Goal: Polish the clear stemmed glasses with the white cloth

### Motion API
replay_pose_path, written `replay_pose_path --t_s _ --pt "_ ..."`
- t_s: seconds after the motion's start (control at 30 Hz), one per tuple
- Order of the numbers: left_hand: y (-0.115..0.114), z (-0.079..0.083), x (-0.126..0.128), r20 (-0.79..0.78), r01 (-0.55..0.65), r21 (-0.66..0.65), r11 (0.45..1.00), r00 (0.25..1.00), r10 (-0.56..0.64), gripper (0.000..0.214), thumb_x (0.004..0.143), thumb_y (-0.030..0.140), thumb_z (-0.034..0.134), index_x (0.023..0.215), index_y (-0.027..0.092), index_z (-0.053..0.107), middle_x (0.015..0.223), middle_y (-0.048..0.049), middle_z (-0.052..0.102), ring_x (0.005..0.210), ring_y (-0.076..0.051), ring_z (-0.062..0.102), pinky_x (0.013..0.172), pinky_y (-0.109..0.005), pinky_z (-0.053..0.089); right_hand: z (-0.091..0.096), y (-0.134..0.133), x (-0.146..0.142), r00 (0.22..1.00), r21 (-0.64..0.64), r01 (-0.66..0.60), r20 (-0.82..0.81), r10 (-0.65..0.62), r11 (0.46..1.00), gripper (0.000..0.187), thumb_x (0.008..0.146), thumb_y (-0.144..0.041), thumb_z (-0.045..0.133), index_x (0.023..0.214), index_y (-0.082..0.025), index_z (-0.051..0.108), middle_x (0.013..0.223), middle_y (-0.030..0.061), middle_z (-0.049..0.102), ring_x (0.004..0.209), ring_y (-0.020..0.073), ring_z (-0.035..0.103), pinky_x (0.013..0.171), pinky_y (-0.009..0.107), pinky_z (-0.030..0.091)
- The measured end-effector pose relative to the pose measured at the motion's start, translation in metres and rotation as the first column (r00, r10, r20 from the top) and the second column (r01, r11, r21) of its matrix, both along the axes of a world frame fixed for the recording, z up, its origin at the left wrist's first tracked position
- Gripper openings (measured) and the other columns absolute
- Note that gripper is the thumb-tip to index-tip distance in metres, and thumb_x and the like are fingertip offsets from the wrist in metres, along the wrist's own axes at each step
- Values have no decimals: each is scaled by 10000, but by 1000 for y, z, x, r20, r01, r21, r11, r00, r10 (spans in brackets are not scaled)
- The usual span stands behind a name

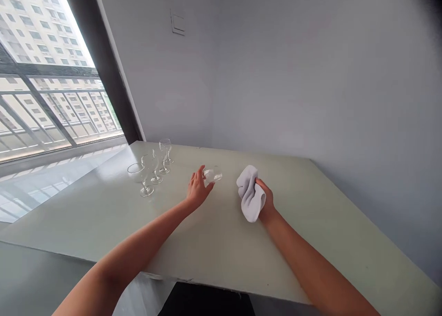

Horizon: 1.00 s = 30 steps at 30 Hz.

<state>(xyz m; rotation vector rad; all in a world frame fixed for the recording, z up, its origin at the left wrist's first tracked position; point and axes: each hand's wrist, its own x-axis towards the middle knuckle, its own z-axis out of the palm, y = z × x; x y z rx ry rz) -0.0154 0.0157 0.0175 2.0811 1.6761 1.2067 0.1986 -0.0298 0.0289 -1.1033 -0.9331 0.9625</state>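
My left hand (198,187) is closed around a clear wine glass (214,173), thumb on the near side and fingers on the far side. The glass looks tipped over, with its bowl toward the right; its stem is mostly hidden by the hand. A bunched white cloth (249,194) hangs from my right hand (265,200), whose thumb presses on its right side and whose other fingers are behind it. The two hands are apart, over the middle of the table. To the left of my left hand, several stemmed glasses (137,168) stand upright in a slanting row.
A pale, glossy table (214,242) spreads beneath both hands, its near edge close to my body. Grey walls (293,76) meet in a corner behind it. A large window (51,76) with a railing lies at the left, and a switch plate (178,22) is on the wall.
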Motion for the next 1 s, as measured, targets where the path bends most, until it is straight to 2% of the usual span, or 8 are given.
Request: replay_pose_path --t_s 0.1,0.2,0.27,0.37,0.5,0.63,0.77,1.0 --pt "3 -16 19 -45 43 -17 999 998 -43 658 742 360 560 1305 201 261 984 -70 536 1029 -246 450 861 -388 365 5 -1 -2 984 -35 160 -72 -162 987 278 770 -425 473 632 -216 353 587 -55 340 503 97 377 455 220 363" --pt "-3 -26 27 -80 107 -24 994 991 -109 645 761 396 539 1308 205 255 1020 -76 521 1026 -243 443 860 -383 371 8 -7 -16 978 33 205 23 -206 978 218 814 -440 438 768 -229 474 649 -41 442 581 117 453 521 235 394" --pt "-7 -29 28 -106 137 -3 991 985 -137 633 767 401 532 1305 207 258 1028 -78 517 1011 -240 446 869 -383 367 8 -13 -29 978 114 105 171 -123 988 241 843 -437 409 921 -245 532 809 -6 551 761 151 527 667 277 436" --pt "-9 -29 25 -145 139 41 989 981 -132 610 785 391 506 1302 188 252 1048 -91 510 1003 -241 447 890 -392 352 6 -21 -43 911 145 -143 406 73 979 325 874 -417 376 1121 -272 530 1149 21 536 1081 188 459 920 344 362" --pt "-9 -26 17 -173 104 46 993 980 -95 569 792 295 480 1295 190 235 1063 -94 506 1016 -236 458 887 -391 351 1 -26 -47 845 30 -289 479 240 957 403 886 -428 356 1246 -288 470 1140 31 547 1087 202 449 945 385 343" --pt "-11 -20 11 -243 93 73 993 967 -73 611 751 317 520 1285 175 259 1018 -102 519 978 -250 470 839 -382 380 2 -24 -44 831 -61 -465 314 459 883 460 872 -439 393 1286 -243 438 963 47 591 859 182 521 765 355 437" --pt "-17 -15 10 -379 148 222 964 924 -54 651 711 363 571 1265 130 322 992 -137 531 933 -272 480 806 -388 392 6 -22 -44 765 -68 -628 125 632 775 428 833 -436 479 1220 -254 504 1049 50 571 863 171 516 694 316 457" --pt "-18 -16 13 -585 244 472 847 806 94 422 801 177 474 1220 184 421 961 -125 575 946 -251 521 771 -368 385 -2 -20 -47 797 -128 -585 -272 539 801 363 773 -501 539 920 -187 649 882 64 620 817 186 554 705 333 446"
